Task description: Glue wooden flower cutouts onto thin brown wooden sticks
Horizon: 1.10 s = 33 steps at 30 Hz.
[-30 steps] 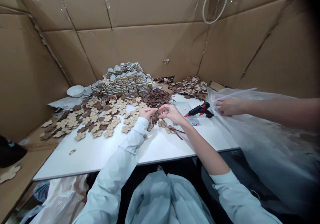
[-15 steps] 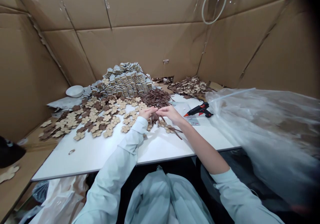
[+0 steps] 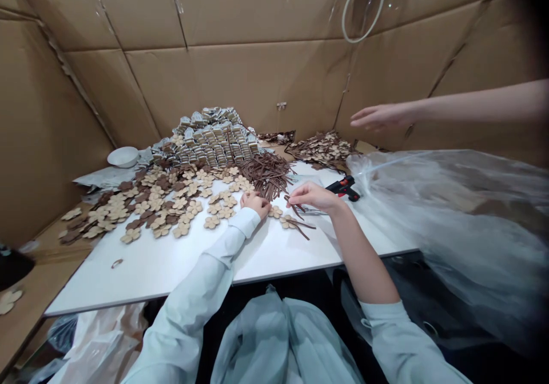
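Note:
My right hand (image 3: 316,196) is closed in a pinch on a thin brown strip (image 3: 295,205), just above the white table. My left hand (image 3: 256,203) rests low at the front of the pile of brown strips (image 3: 266,169), its fingers curled down; whatever lies under the fingertips is hidden. Between my hands lie a few beige flower cutouts (image 3: 286,221) with brown strips running out to the right from them. Beige and brown flower cutouts (image 3: 160,206) spread over the table to the left. A black and red glue gun (image 3: 345,187) lies behind my right hand, its tip hidden.
Stacked small silvery packets (image 3: 210,143) rise at the back, near a white bowl (image 3: 123,156). More flower pieces with strips (image 3: 323,148) lie at the back right. A large clear plastic bag (image 3: 450,212) covers the right side. Another person's hand (image 3: 380,116) reaches in above it.
My hands, together before, are now apart: the right moved right with a brown strip, the left dropped to the table. Another person's arm has entered from the right.

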Motion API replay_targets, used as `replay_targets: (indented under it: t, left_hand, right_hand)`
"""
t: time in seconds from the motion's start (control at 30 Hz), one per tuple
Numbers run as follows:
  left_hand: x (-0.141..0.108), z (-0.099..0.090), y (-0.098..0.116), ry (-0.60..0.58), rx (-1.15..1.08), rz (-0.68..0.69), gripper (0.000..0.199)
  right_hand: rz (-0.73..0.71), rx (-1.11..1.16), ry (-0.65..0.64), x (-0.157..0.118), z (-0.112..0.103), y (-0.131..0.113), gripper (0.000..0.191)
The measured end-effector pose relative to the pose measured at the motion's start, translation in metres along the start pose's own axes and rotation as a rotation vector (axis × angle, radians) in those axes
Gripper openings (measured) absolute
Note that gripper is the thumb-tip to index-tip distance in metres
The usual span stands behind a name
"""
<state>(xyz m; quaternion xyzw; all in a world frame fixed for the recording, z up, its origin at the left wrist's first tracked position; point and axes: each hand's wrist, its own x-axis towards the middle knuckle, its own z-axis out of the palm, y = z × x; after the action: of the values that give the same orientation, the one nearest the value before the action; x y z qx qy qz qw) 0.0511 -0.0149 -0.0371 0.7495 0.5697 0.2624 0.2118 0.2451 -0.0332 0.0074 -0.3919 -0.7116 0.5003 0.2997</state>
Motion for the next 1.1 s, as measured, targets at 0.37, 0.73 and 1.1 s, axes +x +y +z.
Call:
replay_targets:
  t: [0.37, 0.73, 1.1]
  left_hand:
    - [-0.004, 0.001, 0.008, -0.02, 0.114, -0.051, 0.008]
    - [0.001, -0.031, 0.018, -0.013, -0.522, 0.043, 0.01]
    - [-0.002, -0.017, 0.023, -0.026, -1.093, -0.095, 0.016]
  right_hand:
    - [0.068, -0.115, 0.033, 0.006, 0.004, 0.017, 0.025]
    - [-0.051, -0.037, 0.285, 0.018, 0.024, 0.016, 0.029]
    - [-0.129, 0.026, 0.227, 0.018, 0.03, 0.01, 0.023]
